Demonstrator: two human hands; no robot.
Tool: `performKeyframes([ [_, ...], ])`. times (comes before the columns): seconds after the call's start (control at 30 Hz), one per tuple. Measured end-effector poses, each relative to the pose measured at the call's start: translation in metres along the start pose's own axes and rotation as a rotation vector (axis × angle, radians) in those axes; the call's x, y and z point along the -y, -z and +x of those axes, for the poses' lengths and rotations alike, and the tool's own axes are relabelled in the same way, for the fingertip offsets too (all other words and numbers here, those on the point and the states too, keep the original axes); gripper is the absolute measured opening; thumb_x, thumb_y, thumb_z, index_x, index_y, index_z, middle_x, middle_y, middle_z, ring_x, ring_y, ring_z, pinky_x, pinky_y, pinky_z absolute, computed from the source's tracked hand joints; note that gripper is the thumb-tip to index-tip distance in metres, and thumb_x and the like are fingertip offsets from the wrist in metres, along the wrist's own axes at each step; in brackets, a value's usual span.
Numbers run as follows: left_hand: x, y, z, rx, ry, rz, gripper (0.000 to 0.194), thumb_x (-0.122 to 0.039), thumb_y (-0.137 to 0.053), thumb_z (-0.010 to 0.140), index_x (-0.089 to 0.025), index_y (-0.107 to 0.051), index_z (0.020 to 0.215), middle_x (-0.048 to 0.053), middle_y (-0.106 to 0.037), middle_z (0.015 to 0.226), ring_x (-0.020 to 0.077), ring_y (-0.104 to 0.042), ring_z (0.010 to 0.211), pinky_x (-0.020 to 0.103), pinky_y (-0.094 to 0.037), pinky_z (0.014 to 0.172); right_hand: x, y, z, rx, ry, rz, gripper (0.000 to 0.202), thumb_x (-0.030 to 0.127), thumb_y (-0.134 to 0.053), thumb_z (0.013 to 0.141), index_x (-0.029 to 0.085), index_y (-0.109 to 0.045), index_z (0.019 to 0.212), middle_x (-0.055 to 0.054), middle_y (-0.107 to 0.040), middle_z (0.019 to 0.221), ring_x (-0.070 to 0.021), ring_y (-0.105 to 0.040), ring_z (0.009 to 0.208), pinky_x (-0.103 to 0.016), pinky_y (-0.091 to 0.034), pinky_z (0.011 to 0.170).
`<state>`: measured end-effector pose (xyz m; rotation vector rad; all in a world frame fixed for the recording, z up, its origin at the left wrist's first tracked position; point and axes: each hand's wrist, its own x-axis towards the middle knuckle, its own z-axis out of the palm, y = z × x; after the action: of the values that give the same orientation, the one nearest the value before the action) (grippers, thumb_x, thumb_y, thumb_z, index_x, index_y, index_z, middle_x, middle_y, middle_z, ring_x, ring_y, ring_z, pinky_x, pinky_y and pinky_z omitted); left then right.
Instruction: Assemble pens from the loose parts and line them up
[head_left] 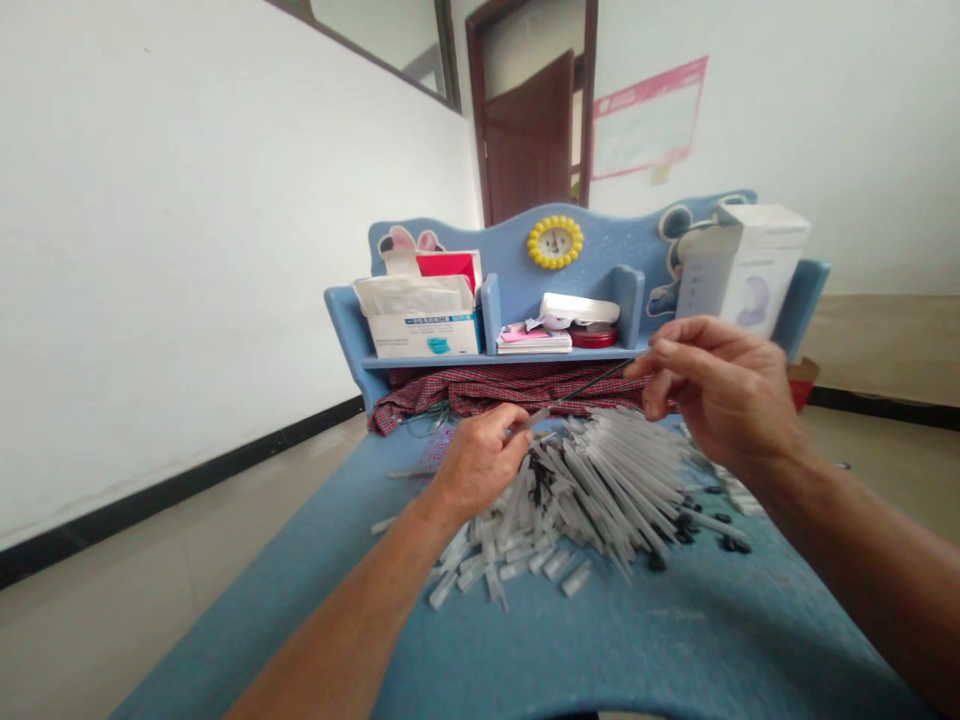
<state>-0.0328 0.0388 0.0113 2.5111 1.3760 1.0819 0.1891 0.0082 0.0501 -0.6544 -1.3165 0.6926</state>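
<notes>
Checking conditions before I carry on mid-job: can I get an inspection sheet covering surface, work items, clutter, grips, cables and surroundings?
Surface: blue table, partly covered by a loose pile.
Work items: long translucent tubes, short translucent pieces, scattered black pieces.
Clutter: checked cloth below the shelf; mask box, red tin and white box on it.
Grips: left grip pinches a slim translucent piece; right grip pinches a thin dark rod angled down toward it; whether they touch is unclear.
Cables: nothing seen for certain.
Surroundings: white walls, dark red door ajar, pink-edged notice.
</notes>
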Motion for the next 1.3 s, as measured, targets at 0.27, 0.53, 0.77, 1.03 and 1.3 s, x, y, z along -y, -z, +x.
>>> performKeyframes([
  [0.27,-0.004,-0.001,-0.002,0.025,-0.053,-0.079,0.013,-0.021,-0.051,0.083,-0.017,-0.063,0.085,0.0,-0.067,0.075,0.0114,-0.059,0.065,0.019,-0.041,0.058,-0.006,-0.004,-0.004,0.035,-0.029,0.068,0.008,0.021,-0.062,0.076,0.017,-0.055,0.078,0.0,-0.068,0.064,-0.01,-0.058,0.038,-0.021,-0.043,0.036],
  [0.53,-0.007,-0.004,-0.004,-0.042,-0.178,0.062,0.011,-0.018,-0.054,0.081,-0.016,-0.064,0.084,0.001,-0.066,0.073,0.0115,-0.057,0.061,0.021,-0.039,0.057,-0.012,-0.008,-0.007,0.122,-0.086,0.116,0.009,0.02,-0.064,0.074,0.016,-0.057,0.077,-0.002,-0.07,0.064,-0.0112,-0.059,0.039,-0.021,-0.044,0.036],
  [0.77,-0.013,-0.003,-0.004,-0.015,-0.129,-0.156,0.011,-0.022,-0.056,0.08,-0.016,-0.064,0.084,0.0,-0.065,0.07,0.0115,-0.059,0.063,0.018,-0.042,0.056,-0.025,-0.014,-0.016,0.302,-0.265,-0.144,0.032,0.036,-0.066,0.075,0.015,-0.056,0.097,0.003,-0.062,0.056,-0.008,-0.048,0.032,-0.018,-0.035,0.032],
  [1.03,-0.013,0.0,0.001,-0.137,0.059,-0.44,0.01,-0.023,-0.056,0.078,-0.015,-0.061,0.083,0.0,-0.066,0.069,0.0089,-0.057,0.052,0.017,-0.044,0.048,-0.018,-0.01,-0.017,0.875,0.056,-0.847,0.01,0.015,-0.057,0.076,0.015,-0.062,0.068,0.005,-0.049,0.054,-0.0054,-0.041,0.049,-0.019,-0.027,0.048],
  [1.3,-0.011,0.0,0.001,-0.16,0.052,-0.426,0.007,-0.02,-0.058,0.077,-0.015,-0.061,0.081,0.0,-0.066,0.07,0.0079,-0.057,0.052,0.015,-0.042,0.046,-0.02,-0.018,-0.023,1.138,0.105,-1.11,0.015,0.017,-0.052,0.074,0.018,-0.065,0.081,-0.002,-0.065,0.067,-0.0129,-0.053,0.061,-0.024,-0.028,0.055],
])
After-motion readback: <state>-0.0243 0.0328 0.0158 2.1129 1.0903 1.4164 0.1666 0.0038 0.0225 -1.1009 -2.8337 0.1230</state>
